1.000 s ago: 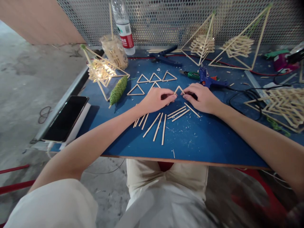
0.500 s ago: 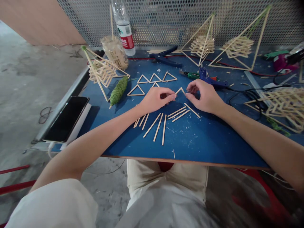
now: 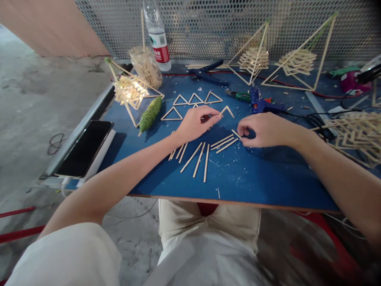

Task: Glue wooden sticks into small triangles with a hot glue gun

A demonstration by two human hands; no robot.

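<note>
Wood is filling the pinch of my left hand: a V near the triangles. My right hand is touching a stick nearer me, fingers narrow, hold unclear. I'm probably fetching it; lifting is calling for a firm pinch.

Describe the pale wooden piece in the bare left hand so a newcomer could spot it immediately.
On the blue tabletop, find the bare left hand. It pinches one end of a pale wooden V-shaped piece. Unlike the closed pale wooden triangles nearby, it has only two sides.
</note>
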